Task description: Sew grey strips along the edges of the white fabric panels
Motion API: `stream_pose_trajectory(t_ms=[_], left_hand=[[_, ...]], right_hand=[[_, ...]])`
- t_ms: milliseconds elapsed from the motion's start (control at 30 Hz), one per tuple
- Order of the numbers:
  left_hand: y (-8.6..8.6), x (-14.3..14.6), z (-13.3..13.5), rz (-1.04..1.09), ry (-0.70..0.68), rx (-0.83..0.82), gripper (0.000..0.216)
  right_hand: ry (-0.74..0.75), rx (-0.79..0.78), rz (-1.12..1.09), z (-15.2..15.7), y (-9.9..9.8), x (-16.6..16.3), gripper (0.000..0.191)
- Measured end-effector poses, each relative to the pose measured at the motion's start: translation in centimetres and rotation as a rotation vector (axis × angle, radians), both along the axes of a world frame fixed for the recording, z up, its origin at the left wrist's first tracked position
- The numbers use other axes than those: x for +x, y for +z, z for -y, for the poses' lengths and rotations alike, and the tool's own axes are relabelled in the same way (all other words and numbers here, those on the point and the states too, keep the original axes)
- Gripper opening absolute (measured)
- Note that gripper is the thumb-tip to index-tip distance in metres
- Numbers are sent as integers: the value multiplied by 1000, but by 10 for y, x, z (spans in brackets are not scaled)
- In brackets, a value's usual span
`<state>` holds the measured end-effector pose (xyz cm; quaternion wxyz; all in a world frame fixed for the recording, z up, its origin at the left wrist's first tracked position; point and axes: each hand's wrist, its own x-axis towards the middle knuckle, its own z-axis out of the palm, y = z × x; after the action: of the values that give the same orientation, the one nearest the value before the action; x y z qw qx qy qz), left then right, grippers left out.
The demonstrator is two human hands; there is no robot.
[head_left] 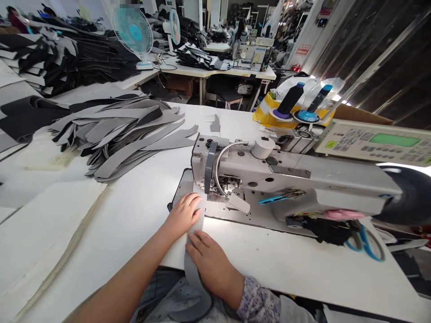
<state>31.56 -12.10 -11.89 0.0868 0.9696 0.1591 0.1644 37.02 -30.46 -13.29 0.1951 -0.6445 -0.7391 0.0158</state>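
Note:
A long grey fabric strip (190,268) runs from the needle area of the sewing machine (249,166) toward me. Its tail hangs over the table edge and curls on my lap. My left hand (183,214) lies on the strip just before the machine's foot, fingers stretched forward and pressed flat. Lower down, near the table edge, my right hand (213,264) has its fingers bent over the strip, gripping it; its thumb is hidden. The needle and the strip's far end are hidden behind the machine head's grey lever (210,167).
Left stands a heap of grey strips (124,130). Blue tweezers (276,198) rest on the machine bed, and blue-handled scissors (370,244) lie right. Thread cones (291,101) and a control panel (377,141) stand behind. Fans (134,33) and other workstations are farther back.

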Motion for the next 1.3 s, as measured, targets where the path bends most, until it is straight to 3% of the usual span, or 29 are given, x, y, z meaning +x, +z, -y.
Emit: stream_pose_trajectory(t_ms=[200,367,500,567,633,767,833,933,1067,1200,1300], left_hand=[[0,6,-10,-15,-8,43,34],[5,5,-4,-69,3,75,33],[16,-21,-2,-84,27,61,32],[28,-56,-18,-106,106,47,34],[44,-109,-49,-138,279,37,38],[89,-261,-116,-184,839,63,49],[106,-334,-129,-244,1180,78,54],[112,-405,-122,-222,1324,58,65],[109,-436,-106,-156,1282,-24,75],[123,-446,-108,-208,1309,-191,65],[135,-437,-108,-242,1364,-10,58]], right_hand=[[14,-23,4,-5,-1,0,44],[25,-68,5,-3,0,1,53],[10,-98,4,-4,4,1,58],[-2,-95,-7,-4,7,1,59],[-11,-67,-13,-1,9,0,58],[97,55,13,14,1,-8,48],[200,204,34,22,-7,-13,35],[322,267,119,28,-18,-19,17],[295,367,156,26,-29,-26,12],[306,352,207,25,-33,-27,12],[350,336,264,25,-29,-25,11]])
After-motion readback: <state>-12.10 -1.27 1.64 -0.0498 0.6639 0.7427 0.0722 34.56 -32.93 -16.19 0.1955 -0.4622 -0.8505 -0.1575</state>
